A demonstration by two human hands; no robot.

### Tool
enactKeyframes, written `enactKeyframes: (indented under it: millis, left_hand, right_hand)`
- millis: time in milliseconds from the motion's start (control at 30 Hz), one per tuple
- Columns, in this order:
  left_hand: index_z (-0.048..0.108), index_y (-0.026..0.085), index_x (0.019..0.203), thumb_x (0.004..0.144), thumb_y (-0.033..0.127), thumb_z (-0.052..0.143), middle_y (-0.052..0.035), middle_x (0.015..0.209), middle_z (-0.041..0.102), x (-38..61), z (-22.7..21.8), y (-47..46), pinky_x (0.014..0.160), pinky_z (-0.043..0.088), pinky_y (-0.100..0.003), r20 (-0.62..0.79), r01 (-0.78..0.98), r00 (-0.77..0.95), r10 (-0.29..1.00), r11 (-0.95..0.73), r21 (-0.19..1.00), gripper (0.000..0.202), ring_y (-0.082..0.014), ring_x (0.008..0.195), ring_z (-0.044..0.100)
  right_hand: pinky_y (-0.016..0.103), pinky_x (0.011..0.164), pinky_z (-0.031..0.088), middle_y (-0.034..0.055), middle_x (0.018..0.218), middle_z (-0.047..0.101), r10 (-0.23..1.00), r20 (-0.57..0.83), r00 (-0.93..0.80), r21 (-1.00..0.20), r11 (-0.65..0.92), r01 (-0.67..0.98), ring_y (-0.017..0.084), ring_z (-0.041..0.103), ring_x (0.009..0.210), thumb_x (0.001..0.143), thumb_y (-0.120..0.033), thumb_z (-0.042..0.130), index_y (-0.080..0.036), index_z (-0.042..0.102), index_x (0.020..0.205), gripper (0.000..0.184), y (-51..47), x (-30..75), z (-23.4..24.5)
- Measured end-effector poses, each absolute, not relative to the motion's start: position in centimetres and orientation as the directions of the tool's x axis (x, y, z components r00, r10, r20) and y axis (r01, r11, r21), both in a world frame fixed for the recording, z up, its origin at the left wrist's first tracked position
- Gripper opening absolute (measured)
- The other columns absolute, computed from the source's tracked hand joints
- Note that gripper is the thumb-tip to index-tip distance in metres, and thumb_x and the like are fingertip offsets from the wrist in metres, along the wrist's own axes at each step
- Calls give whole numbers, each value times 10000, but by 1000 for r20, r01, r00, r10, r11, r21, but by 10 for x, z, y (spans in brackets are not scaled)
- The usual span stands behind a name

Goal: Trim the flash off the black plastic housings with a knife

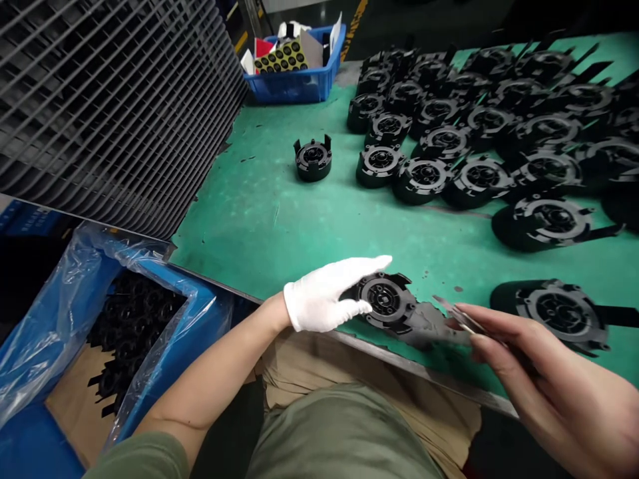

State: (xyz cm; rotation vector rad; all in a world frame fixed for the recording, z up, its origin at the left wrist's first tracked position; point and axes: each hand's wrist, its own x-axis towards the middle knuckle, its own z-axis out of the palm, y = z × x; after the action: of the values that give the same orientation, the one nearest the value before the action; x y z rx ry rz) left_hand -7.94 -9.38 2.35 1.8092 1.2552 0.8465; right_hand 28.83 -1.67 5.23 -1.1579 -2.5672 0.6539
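Note:
My left hand (329, 296), in a white glove, reaches around the left side of a black round plastic part (384, 301) at the table's near edge. Its thumb lies over the near rim and its straight fingers run along the far side. The part's ringed face with a central hub points upward; its left edge is hidden by the glove. My bare right hand (539, 372) pinches a slim metal blade-like tool (462, 318). The tool's tip points left toward the part and stays apart from it. Whether it is a knife or tweezers I cannot tell.
Rows of similar black parts (424, 174) stand at the right on the green tabletop (239, 219), with one alone (313, 159) farther left. A blue bin (294, 86) sits behind. A dark grille stack (110, 100) and a plastic-lined blue box (200, 313) flank the left.

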Motion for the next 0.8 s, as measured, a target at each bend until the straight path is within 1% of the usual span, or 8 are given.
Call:
enactKeyframes:
  millis: [133,267,333,400,467,633,700,800]
  left_hand:
    - [582,253,1727,1102,641,809,-211,1659,708,-71,19,-112,1190,722,-529,114,386,26,993,-115,915,770,-362,1498,782]
    - [621,203,1670,697,880,1056,-239,1574,731,-43,22,-119,1266,661,-687,107,558,-153,982,-4,830,1264,-484,1495,750]
    - [696,185,1558,582,891,1090,-235,1456,784,-26,20,-114,1215,686,-708,100,613,-195,976,42,789,1268,-514,1400,790]
    - [738,192,1466,586,838,1096,-219,1369,819,-15,17,-107,1138,727,-683,70,637,-198,978,74,767,1149,-508,1299,832]
    - [682,188,1571,670,720,1070,-238,1495,799,-16,18,-101,1195,708,-690,72,649,-124,990,26,760,1116,-518,1383,815]
    - [380,184,1861,839,312,832,-237,1837,604,-46,30,-101,1380,605,-654,111,545,325,939,-282,790,1126,-459,1674,660]
    - [374,158,1865,872,356,847,-263,1861,568,-52,30,-100,1396,586,-659,113,541,343,933,-294,788,1118,-471,1704,625]
    - [496,147,1795,863,640,985,-293,1709,708,-48,20,-96,1341,621,-680,121,556,267,956,-255,791,1162,-508,1593,719]
  right_hand:
    - [324,891,715,43,1206,898,607,142,-782,-445,745,498,263,895,918,1178,-485,640,-365,739,1472,333,15,282,54]
    - [334,848,712,44,1179,884,535,192,-823,-378,814,441,256,881,879,1178,-528,645,-339,731,1414,315,37,266,57]
    - [326,800,698,37,1160,881,531,206,-822,-353,824,443,252,880,870,1185,-527,633,-346,716,1424,311,44,257,58]
    - [318,756,679,35,1158,880,518,199,-832,-349,831,434,247,878,870,1187,-538,623,-354,716,1444,329,49,249,59]
    - [318,777,675,40,1178,883,493,206,-845,-357,842,404,236,870,875,1201,-543,593,-341,726,1448,346,53,243,60]
    - [323,821,651,80,1176,878,363,279,-889,-321,908,270,218,849,945,1237,-450,550,-266,790,1368,330,63,245,65]
    - [340,803,633,87,1150,868,327,266,-907,-286,925,250,215,843,949,1240,-425,550,-258,806,1348,324,63,248,65]
    - [337,749,592,71,1062,838,286,275,-918,-218,949,230,186,813,865,1255,-439,539,-223,784,1268,327,58,250,67]
